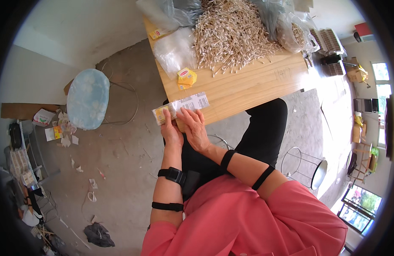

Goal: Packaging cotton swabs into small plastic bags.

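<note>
A flat clear plastic packet (pixel 192 102) lies across the near left corner of the wooden table (pixel 248 91). Cotton swabs (pixel 163 114) show inside its left end, and the right part carries grey print. My left hand (pixel 173 133) grips the swab end, one finger on top and the rest hidden beneath. Over the middle of the packet, my right hand (pixel 196 130) rests with its fingers stretched out and lying flat. Just beyond are a few yellow cards (pixel 187 77) and a stack of clear plastic bags (pixel 174 51). A large heap of loose cotton swabs (pixel 231 36) covers the table's far part.
Grey plastic bags (pixel 182 13) flank the heap, and a clear bag of swabs (pixel 295 34) sits at the far right. A blue-covered stool (pixel 88 99) stands left of the table. To the right is a wire-legged stool (pixel 318 175). Scraps and a black bag (pixel 99 234) litter the floor.
</note>
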Motion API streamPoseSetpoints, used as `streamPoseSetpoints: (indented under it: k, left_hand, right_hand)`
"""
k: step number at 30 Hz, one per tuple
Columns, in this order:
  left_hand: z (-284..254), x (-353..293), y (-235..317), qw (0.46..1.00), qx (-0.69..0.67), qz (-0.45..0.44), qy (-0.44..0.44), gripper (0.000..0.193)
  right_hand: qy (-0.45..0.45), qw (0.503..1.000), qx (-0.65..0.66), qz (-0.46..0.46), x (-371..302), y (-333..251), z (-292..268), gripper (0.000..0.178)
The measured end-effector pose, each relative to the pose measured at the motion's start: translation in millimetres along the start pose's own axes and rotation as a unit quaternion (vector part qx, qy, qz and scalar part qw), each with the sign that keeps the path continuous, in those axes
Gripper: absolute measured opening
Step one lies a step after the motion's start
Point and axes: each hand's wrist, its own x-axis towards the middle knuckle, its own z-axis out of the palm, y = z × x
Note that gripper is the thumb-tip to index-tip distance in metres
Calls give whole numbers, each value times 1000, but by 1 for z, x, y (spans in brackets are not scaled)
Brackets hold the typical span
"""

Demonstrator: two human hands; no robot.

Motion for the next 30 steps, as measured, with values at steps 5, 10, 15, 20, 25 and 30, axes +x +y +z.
streamPoseSetpoints:
  k: [5, 10, 15, 20, 25, 30]
  left_hand:
    - [-3, 3, -2, 1000, 1, -7, 4, 51]
    - [-5, 8, -3, 998, -51, -28, -37, 50]
    - [-4, 3, -3, 999, -38, -8, -3, 47]
    - [-3, 1, -4, 999, -36, 5, 14, 41]
    - [-2, 3, -1, 1000, -19, -4, 2, 37]
    - [-8, 6, -5, 999, -42, -17, -1, 39]
  right_hand:
    - [-23, 999, 26, 12, 2, 3, -3, 46]
    - [24, 1000, -8, 8, 7, -5, 11, 44]
    - [-19, 999, 27, -4, 4, 1, 5, 46]
    - [-37, 999, 1, -10, 4, -1, 5, 49]
    - [9, 998, 55, -10, 12, 5, 3, 49]
    - [-25, 999, -31, 25, 18, -7, 13, 47]
